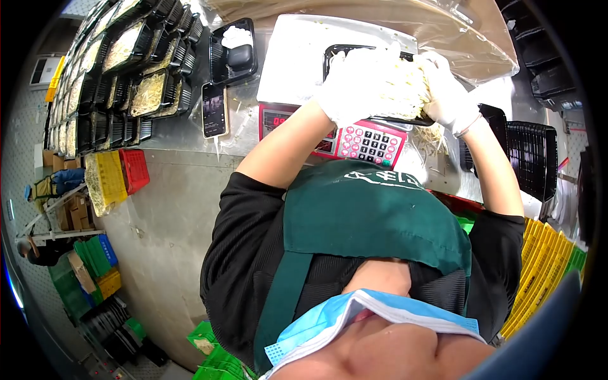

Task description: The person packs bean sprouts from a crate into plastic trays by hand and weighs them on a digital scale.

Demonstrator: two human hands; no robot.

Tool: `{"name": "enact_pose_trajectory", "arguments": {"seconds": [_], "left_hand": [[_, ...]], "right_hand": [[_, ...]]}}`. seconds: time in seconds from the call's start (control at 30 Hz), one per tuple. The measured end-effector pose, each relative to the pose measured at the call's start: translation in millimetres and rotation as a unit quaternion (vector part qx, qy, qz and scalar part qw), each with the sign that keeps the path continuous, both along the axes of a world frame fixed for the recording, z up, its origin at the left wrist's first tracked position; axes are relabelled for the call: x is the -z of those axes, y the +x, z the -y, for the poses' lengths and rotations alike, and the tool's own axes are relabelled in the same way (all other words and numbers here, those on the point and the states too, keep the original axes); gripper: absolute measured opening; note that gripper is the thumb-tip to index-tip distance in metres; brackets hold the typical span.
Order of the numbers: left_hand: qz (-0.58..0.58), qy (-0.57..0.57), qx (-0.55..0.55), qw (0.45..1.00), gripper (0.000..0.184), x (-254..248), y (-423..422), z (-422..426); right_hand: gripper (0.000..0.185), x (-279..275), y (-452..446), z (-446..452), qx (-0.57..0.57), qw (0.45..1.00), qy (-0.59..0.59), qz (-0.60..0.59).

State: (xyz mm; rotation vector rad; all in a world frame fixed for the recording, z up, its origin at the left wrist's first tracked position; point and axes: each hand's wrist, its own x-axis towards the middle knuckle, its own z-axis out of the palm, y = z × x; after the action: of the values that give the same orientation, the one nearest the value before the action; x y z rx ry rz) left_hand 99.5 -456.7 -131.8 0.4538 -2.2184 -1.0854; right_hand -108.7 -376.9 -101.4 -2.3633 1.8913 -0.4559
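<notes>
My left hand (pixel 351 88), in a white glove, presses against the left side of a heap of pale bean sprouts (pixel 405 85). Its fingers are partly washed out by glare. On the other side, my right hand (pixel 446 95), also gloved, curls round the right end of the sprouts. Beneath them lies a black plastic tray (pixel 399 120), its rim showing at the front and back. The tray rests on a scale with a white platform (pixel 288 69) and a red front panel (pixel 370 144) of keys. My left forearm covers part of its display.
Stacked black trays of sprouts (pixel 149 92) fill the table's left side. A phone (pixel 215 111) and a black tray with a white item (pixel 233 47) lie left of the scale. Nested black trays (pixel 532 158) stand at right; loose sprouts (pixel 430 139) lie beside the scale.
</notes>
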Motion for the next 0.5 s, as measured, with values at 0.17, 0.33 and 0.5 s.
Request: {"name": "enact_pose_trajectory", "arguments": {"seconds": [0.17, 0.33, 0.5], "left_hand": [[-0.070, 0.131, 0.071, 0.986, 0.054, -5, 2, -1], [0.063, 0.047, 0.076, 0.994, 0.044, -20, 6, -1], [0.117, -0.283, -0.014, 0.952, 0.052, -3, 7, 5]], "right_hand": [[0.031, -20, 5, 13, 0.013, 0.992, 0.024, -0.126], [0.040, -42, 4, 9, 0.118, 0.971, 0.203, -0.037], [0.035, -28, -83, -51, 0.134, 0.982, 0.129, 0.036]]}}
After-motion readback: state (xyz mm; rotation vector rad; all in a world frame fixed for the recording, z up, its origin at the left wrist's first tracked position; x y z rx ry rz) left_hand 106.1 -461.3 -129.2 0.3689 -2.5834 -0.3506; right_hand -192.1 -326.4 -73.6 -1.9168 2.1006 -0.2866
